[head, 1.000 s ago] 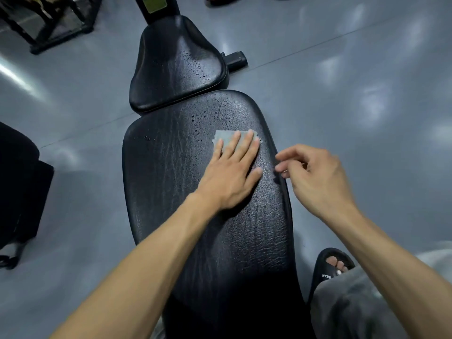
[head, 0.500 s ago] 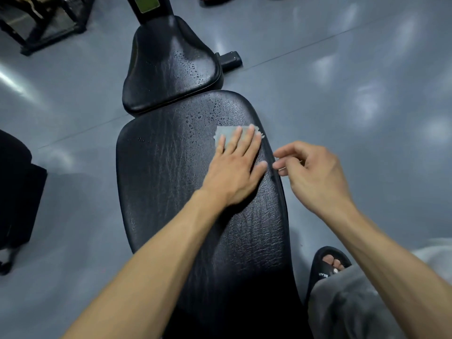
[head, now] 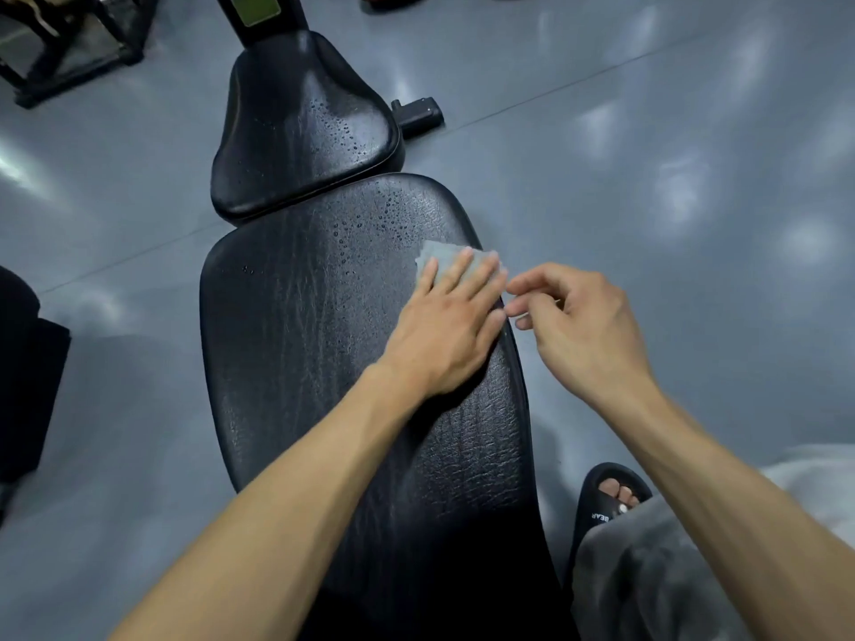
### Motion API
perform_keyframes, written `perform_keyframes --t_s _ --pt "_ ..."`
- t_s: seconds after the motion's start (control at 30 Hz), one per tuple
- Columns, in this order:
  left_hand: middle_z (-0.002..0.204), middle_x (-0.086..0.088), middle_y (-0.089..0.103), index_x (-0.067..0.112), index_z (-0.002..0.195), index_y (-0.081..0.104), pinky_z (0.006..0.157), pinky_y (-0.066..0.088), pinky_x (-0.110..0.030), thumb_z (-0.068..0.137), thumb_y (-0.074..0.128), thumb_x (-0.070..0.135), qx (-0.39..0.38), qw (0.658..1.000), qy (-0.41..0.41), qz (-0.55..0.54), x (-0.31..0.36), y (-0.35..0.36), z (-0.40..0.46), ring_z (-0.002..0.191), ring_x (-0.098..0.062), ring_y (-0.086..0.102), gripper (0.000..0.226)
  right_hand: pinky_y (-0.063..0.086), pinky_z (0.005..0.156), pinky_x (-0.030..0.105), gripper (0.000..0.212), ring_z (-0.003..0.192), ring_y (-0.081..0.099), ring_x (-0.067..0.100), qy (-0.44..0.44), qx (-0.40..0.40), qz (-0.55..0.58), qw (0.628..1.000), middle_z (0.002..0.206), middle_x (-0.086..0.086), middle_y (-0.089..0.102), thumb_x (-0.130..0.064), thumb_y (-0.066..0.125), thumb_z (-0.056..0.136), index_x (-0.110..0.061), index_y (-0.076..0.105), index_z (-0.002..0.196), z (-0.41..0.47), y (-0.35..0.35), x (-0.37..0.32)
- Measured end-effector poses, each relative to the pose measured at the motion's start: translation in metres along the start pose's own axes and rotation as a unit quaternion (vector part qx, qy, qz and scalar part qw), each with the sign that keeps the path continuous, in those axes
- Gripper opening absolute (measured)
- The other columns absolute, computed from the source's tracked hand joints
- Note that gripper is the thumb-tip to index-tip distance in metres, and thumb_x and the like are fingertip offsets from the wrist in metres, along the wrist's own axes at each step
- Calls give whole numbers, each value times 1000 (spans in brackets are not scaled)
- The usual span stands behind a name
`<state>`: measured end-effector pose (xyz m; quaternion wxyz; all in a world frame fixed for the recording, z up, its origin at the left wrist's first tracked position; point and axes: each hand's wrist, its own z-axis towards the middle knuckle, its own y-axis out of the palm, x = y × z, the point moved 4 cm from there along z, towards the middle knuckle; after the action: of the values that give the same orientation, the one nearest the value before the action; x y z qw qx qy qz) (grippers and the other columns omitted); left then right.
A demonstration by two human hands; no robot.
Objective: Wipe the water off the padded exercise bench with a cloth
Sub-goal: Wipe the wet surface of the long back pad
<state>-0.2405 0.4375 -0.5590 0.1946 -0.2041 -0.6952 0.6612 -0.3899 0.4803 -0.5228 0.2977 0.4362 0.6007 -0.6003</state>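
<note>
Grey trousers (head: 647,571) and a black sandal (head: 606,497) sit nearest, right of the black padded bench (head: 324,363). On the bench's right edge the left hand (head: 444,335) lies flat, fingers straight, pressing a pale grey cloth (head: 444,259). Just beside it the right hand (head: 578,321) hovers with fingers loosely curled, holding nothing. Water drops (head: 370,224) bead the pad beyond the cloth and dot the seat pad (head: 300,127) farther off.
</note>
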Motion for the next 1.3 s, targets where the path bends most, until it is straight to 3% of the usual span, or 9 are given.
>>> perform_keyframes --t_s 0.17,0.23,0.4,0.57,0.67,0.93,1.13,1.3 --pt "161 4 40 24 153 44 126 15 -48 110 28 42 -36 977 204 41 30 12 -50 156 -21 21 50 57 88 40 26 86 73 9 0 11 10 1000 81 -18 75 -22 48 83 -34 70 86 5 -5 4" --pt "162 6 39 28 154 43 126 18 -46 109 28 42 -27 978 204 35 13 8 -40 155 -17 23 49 57 88 40 25 86 73 11 0 12 7 1000 81 -17 75 -25 46 81 -35 69 85 7 -5 5" --pt "161 4 41 25 153 46 126 19 -50 105 22 43 11 998 64 -9 -18 -5 5 154 -22 27 57 57 85 41 26 86 72 15 3 13 0 1000 85 -14 76 -31 43 77 -41 67 82 9 -6 8" --pt "161 8 41 26 152 46 126 17 -47 108 33 37 -22 977 210 -2 31 9 -56 154 -19 25 47 58 85 41 27 86 72 13 1 15 4 1000 79 -21 74 -27 43 79 -37 67 83 12 -5 9" --pt "162 11 39 29 154 44 126 20 -40 103 45 29 -5 972 236 -11 27 10 -78 153 -13 28 50 58 84 41 26 85 72 12 -2 14 -5 1000 78 -24 73 -25 44 81 -38 67 82 12 -4 8" --pt "150 13 54 29 146 55 98 45 -32 99 53 26 93 986 138 21 -16 -7 -42 134 -12 54 47 58 85 41 26 87 72 13 -3 10 -7 1000 79 -21 74 -27 45 79 -39 67 81 3 -3 2" --pt "150 19 53 31 147 49 93 45 -30 97 57 21 81 992 90 20 -35 -18 -40 136 -6 50 52 58 86 41 26 87 72 15 -14 10 -11 1000 79 -20 74 -27 43 76 -43 63 75 -4 -2 -5" --pt "126 5 72 29 140 56 84 50 -38 94 59 6 112 994 -9 4 -41 -35 -37 115 -23 66 52 58 87 41 27 89 72 15 -3 8 -16 1000 78 -21 73 -26 41 74 -43 63 75 -11 -6 -10"
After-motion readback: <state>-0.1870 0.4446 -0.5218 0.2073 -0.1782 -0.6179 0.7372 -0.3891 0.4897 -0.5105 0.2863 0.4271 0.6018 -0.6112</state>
